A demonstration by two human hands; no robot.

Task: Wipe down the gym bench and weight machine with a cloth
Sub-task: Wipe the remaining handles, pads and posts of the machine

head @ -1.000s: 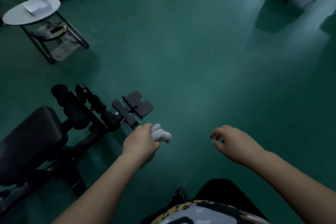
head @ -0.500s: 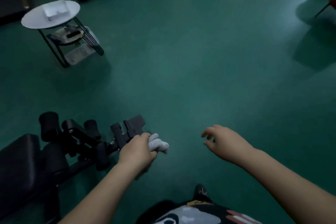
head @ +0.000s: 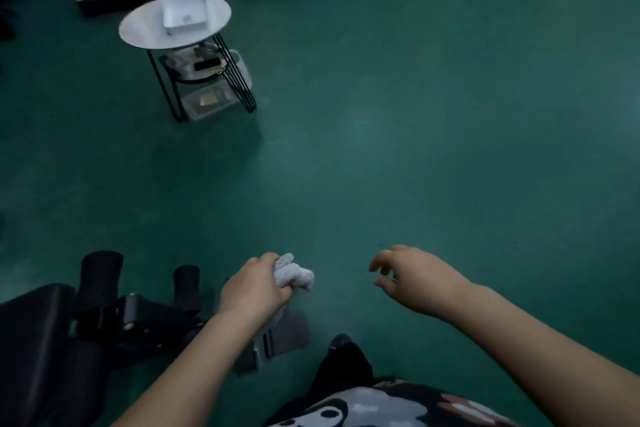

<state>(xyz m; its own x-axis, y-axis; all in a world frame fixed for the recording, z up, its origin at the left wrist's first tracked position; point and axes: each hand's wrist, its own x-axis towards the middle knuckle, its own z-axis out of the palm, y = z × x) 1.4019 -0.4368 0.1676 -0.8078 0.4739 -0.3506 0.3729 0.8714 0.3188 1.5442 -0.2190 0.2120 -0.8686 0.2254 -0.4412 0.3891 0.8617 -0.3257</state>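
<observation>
Change: compared with one second ago, the gym bench sits lower and more to the left in the view, at about 8 o'clock, and the round side table is now nearer the middle, at 11 o'clock. The red chair seen earlier at 1 o'clock is out of view.
Left hand: the left hand is stretched forward over the bench's foot end, knuckles up, fingers clenched around the cloth.
Cloth: a pale bunched wad, it sticks out at the right side of the fist, above the green floor; a loose end hangs under the hand.
Right hand: the right hand hovers at 4 o'clock, palm down, fingers released and slightly curled, holding nothing.
Bench parts: two black foam rollers stand just left of the left hand; grey foot plates lie below the wrist.
Containers: a white tray stands on the table top; its content is too small to tell. A clear box lies on the floor between the table legs, with something yellowish inside.
</observation>
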